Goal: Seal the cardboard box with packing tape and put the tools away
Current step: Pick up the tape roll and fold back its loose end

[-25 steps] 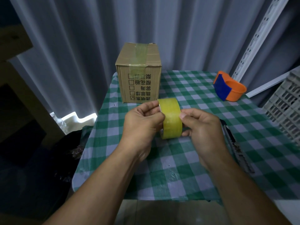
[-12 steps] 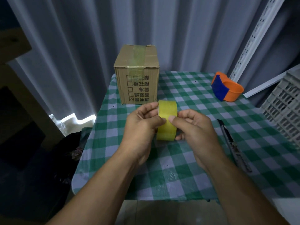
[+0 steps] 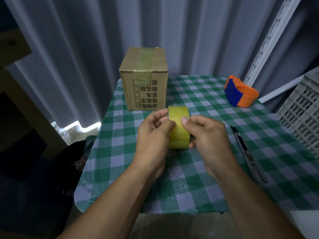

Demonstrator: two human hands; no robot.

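Two bare forearms reach in from the bottom edge over the near side of a table covered with a green-and-white checked cloth. Above the middle of the cloth, both hands hold a roll of yellowish packing tape upright on its edge, its broad band facing the camera. The left hand clasps the roll's left side, fingers curled around the rim and thumb on the band. The right hand grips the right side, its thumb pressed flat on the face of the tape near the top, with the other fingers wrapped behind. To the right of the hands, a dark utility knife lies on the cloth, running away from the camera. Farther back, at the table's left rear corner, stands the cardboard box, its flaps closed and a strip of tape running over the top and down the front face, above printed characters and checkboxes. At the right rear corner sits an orange tape dispenser with a blue side. A pale plastic crate shows at the right edge, and grey curtains hang behind everything.
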